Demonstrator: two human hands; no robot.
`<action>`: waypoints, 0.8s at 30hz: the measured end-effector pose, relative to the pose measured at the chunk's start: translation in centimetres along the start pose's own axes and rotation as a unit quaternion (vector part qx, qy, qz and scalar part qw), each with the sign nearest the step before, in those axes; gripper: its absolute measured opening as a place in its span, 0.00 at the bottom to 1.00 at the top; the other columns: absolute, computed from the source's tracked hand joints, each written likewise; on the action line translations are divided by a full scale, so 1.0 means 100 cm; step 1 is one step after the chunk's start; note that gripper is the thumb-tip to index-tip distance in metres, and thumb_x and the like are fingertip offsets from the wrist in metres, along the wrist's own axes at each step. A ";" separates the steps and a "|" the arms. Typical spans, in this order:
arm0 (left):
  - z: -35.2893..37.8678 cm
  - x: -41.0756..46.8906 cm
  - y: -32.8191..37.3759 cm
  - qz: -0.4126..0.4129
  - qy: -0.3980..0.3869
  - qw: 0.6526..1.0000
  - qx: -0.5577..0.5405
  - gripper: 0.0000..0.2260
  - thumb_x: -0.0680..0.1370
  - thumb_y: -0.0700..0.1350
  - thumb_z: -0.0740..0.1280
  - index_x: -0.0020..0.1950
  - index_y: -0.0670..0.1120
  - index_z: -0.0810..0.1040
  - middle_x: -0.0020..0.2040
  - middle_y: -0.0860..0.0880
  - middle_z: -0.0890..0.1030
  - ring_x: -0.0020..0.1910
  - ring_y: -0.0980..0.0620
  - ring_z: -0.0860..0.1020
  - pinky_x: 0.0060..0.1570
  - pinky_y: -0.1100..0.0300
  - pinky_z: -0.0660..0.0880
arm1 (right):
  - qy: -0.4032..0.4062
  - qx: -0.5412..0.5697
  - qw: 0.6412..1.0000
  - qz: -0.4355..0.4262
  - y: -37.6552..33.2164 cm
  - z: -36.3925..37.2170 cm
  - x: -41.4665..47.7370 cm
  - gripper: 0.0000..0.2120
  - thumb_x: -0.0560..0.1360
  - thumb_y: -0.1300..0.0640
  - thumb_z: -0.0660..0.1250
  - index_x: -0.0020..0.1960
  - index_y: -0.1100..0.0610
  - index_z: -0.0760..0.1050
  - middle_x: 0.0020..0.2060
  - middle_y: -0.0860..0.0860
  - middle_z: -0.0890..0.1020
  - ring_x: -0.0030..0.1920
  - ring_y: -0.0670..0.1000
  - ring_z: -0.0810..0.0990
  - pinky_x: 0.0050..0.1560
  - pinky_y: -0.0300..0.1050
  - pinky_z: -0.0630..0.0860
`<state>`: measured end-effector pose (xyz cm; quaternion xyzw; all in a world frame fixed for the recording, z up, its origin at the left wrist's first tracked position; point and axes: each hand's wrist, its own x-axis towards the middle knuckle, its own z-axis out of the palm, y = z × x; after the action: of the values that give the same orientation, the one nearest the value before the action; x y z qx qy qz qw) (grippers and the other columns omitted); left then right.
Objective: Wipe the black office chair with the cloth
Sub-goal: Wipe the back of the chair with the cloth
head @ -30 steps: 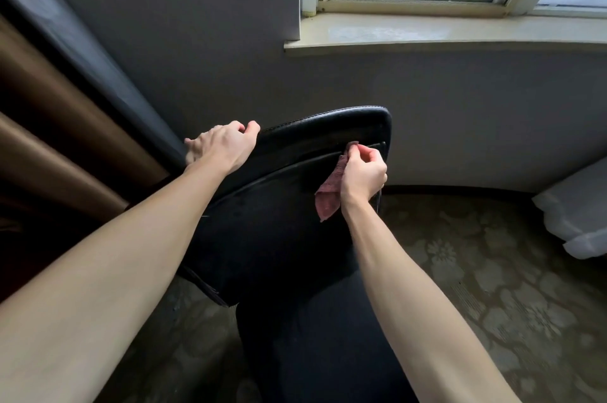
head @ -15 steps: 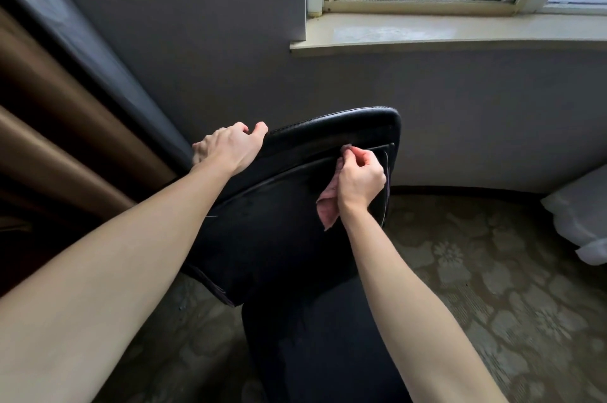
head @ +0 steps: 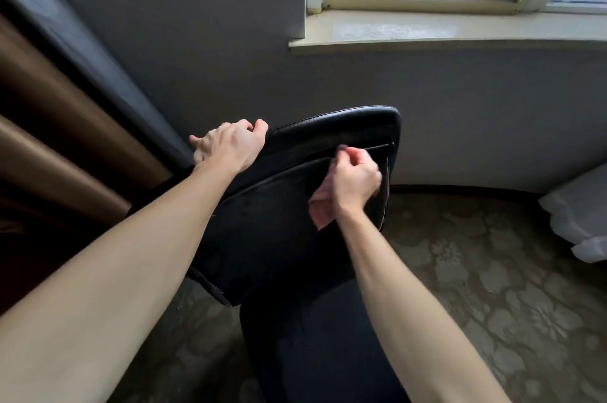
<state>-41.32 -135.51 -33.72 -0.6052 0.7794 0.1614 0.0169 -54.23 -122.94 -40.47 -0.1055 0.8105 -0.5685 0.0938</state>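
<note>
Both hands reach forward over the dark seat of the black chair (head: 262,238) to its backrest. The right hand (head: 353,184) is curled tight around a pink cloth (head: 319,210), holding it against the backrest at a seam just below the top edge. The left hand (head: 230,146) grips the backrest's upper left corner, fingers wrapped over it. Patterned carpet (head: 476,271) lies beyond, then a grey wall (head: 213,57) and a pale windowsill (head: 427,33).
</note>
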 end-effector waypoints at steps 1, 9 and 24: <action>-0.001 0.000 0.000 0.002 -0.002 1.000 0.000 0.25 0.79 0.61 0.46 0.61 0.52 0.78 0.62 0.43 0.78 0.63 0.38 0.74 0.73 0.36 0.55 | -0.037 0.010 0.999 -0.021 -0.002 0.010 -0.021 0.06 0.75 0.55 0.70 0.47 0.56 0.85 0.42 0.53 0.86 0.46 0.53 0.83 0.51 0.35 0.69; -0.024 -0.017 -0.022 0.018 -0.037 0.999 -0.024 0.37 0.75 0.75 0.50 0.76 0.54 0.66 0.72 0.45 0.73 0.71 0.40 0.70 0.69 0.43 0.63 | -0.094 0.067 0.993 -0.031 -0.001 0.009 -0.058 0.06 0.76 0.54 0.70 0.45 0.55 0.84 0.39 0.48 0.85 0.44 0.47 0.82 0.50 0.38 0.75; -0.016 -0.026 -0.068 -0.036 -0.069 0.996 -0.039 0.42 0.70 0.80 0.44 0.75 0.57 0.67 0.72 0.45 0.73 0.70 0.38 0.69 0.69 0.43 0.64 | -0.108 0.026 0.989 -0.094 -0.002 0.027 -0.097 0.05 0.74 0.55 0.71 0.46 0.55 0.85 0.42 0.49 0.85 0.45 0.48 0.83 0.53 0.44 0.77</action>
<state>-33.91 -134.98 -33.19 -0.6202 0.7474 0.2323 0.0528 -44.13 -122.72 -40.93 -0.2397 0.7672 -0.5807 0.1295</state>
